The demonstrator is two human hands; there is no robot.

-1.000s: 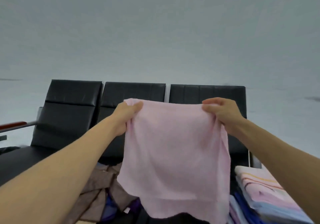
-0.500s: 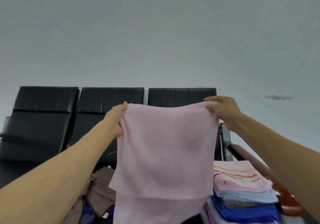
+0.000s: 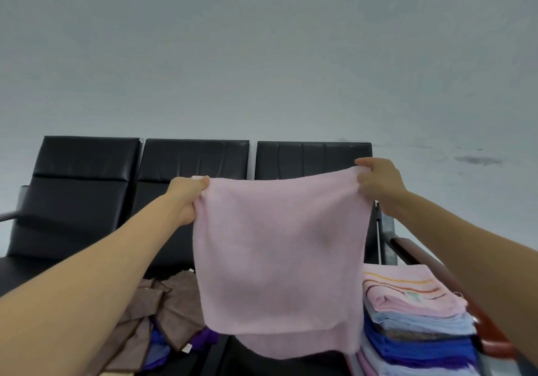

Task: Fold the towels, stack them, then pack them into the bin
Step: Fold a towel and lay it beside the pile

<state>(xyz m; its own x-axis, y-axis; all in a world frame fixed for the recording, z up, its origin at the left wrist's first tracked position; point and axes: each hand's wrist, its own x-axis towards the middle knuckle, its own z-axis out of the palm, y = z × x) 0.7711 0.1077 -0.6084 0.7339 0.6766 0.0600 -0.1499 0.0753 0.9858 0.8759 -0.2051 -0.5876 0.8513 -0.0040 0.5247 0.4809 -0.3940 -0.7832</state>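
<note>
I hold a pale pink towel (image 3: 279, 259) up in front of me, doubled over so that two layers hang down. My left hand (image 3: 186, 198) grips its upper left corner and my right hand (image 3: 378, 182) pinches its upper right corner. The top edge sags slightly between them. At the lower right a stack of folded towels (image 3: 416, 320) lies on the seat, pink striped on top, then light blue, brown and dark blue. No bin is in view.
A row of black padded seats (image 3: 87, 189) stands against a grey wall. Unfolded brown and purple cloths (image 3: 163, 317) lie heaped on the middle seat at the lower left. A reddish armrest (image 3: 492, 338) runs past the stack on the right.
My view has swung to the right, so the seats shifted left. My hands have moved a little further apart, stretching the pink towel wider. More of the folded stack shows.
</note>
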